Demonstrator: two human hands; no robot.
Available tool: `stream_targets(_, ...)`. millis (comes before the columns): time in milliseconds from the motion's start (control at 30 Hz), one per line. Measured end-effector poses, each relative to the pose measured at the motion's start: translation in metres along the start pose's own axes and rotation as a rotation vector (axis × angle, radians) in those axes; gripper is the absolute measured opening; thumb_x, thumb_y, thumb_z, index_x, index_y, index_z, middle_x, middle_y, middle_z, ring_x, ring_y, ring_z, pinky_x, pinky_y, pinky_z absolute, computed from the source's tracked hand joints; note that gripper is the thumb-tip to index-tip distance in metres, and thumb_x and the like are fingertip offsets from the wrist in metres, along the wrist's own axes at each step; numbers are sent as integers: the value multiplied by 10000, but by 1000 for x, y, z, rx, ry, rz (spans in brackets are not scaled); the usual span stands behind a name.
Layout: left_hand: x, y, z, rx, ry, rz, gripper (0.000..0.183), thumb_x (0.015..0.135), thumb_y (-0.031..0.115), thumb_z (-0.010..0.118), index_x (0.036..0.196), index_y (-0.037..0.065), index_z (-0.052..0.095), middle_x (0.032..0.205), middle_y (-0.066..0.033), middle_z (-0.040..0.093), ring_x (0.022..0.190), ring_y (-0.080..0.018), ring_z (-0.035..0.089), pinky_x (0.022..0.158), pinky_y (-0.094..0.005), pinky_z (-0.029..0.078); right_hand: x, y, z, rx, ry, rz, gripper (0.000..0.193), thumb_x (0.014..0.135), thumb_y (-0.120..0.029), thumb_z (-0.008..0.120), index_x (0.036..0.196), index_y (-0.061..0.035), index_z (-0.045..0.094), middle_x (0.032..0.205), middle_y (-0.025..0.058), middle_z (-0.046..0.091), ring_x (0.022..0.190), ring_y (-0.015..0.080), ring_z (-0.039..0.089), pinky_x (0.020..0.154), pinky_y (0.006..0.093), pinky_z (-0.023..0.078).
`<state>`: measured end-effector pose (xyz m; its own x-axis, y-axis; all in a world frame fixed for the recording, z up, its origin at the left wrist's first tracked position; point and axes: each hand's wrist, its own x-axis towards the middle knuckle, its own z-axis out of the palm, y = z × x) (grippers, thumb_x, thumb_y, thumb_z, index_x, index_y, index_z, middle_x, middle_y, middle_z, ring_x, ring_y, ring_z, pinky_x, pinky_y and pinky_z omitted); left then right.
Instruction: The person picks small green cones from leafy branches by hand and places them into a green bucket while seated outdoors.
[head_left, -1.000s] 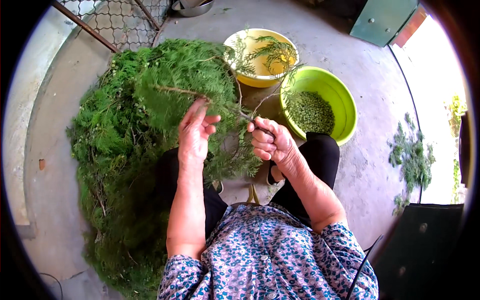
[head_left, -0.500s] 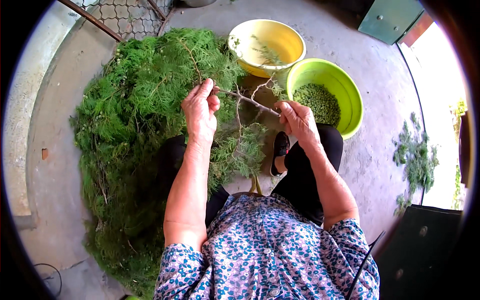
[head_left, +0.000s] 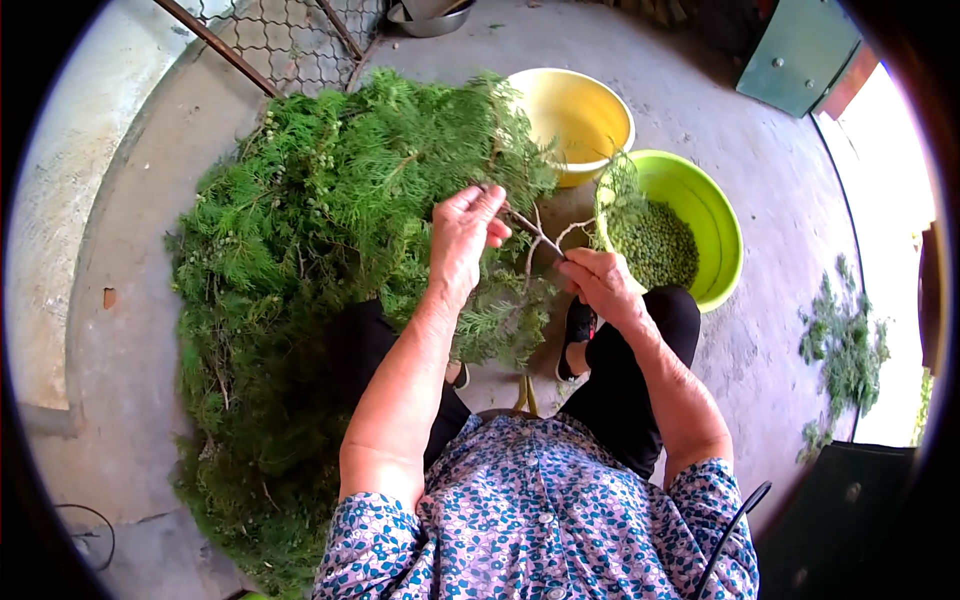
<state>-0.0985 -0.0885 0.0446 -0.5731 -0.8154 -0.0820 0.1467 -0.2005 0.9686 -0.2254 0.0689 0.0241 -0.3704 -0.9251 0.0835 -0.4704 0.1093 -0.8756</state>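
A thin evergreen branch (head_left: 537, 232) with side twigs and feathery green sprays stretches between my two hands. My left hand (head_left: 462, 243) pinches it at the upper left, in front of a large heap of cut evergreen sprays (head_left: 300, 220). Closed on its bare lower end is my right hand (head_left: 603, 285), just left of a lime-green basin (head_left: 718, 225). Small round green cones (head_left: 660, 248) lie in that basin, and a leafy spray overhangs its left rim. A yellow basin (head_left: 590, 110) stands behind it, some greenery at its left side.
At the far left a wire mesh panel (head_left: 290, 40) leans near a metal bowl (head_left: 440, 22). A loose evergreen sprig (head_left: 845, 335) lies on the concrete floor to the right. Dark green metal boxes stand at far right (head_left: 800, 55) and near right (head_left: 840, 520).
My left hand has moved right, closer to my right hand, bringing the branch toward the basins. The whole view has shifted slightly, so the surroundings appear lower and further right.
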Motion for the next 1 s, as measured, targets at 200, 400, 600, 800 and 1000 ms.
stream_targets(200, -8, 20, -20, 170, -105, -11, 430, 817, 250, 640, 1120, -40, 546, 997, -158, 622, 612, -143, 631, 454, -185, 458, 0, 23, 2, 174, 119, 174, 147, 850, -105, 531, 891, -2, 628, 583, 16, 553, 477, 67, 472, 457, 212, 398)
stream_targets(400, -8, 29, -64, 92, 122, 113, 196, 823, 109, 606, 979, -11, 611, 831, -121, 657, 565, -123, 610, 448, -190, 450, -3, 24, 5, 155, 168, 119, 110, 839, -98, 554, 845, -7, 615, 571, 7, 540, 473, 68, 466, 454, 218, 387)
stream_targets(600, -1, 49, -81, 342, 718, 843, 198, 843, 80, 573, 1036, 51, 601, 845, -44, 596, 729, -88, 546, 557, -215, 421, -11, 23, 12, -30, 264, -12, 103, 827, -90, 575, 893, -34, 631, 576, 15, 556, 463, 59, 471, 440, 215, 393)
stream_targets(800, 14, 80, -60, 1062, 575, 502, 417, 781, 370, 637, 1148, 180, 581, 763, -79, 634, 636, -215, 595, 602, -335, 468, -18, 21, 15, -51, 246, -64, 144, 762, -5, 617, 900, 22, 589, 677, 144, 574, 558, 246, 564, 535, 280, 443)
stream_targets(1000, 25, 68, -67, 474, 460, 596, 306, 741, -59, 649, 1036, 21, 626, 663, 57, 506, 572, -27, 435, 506, -173, 366, -23, 23, 22, -3, 275, -137, 147, 754, 12, 613, 897, 24, 582, 703, 166, 563, 596, 292, 562, 553, 297, 448)
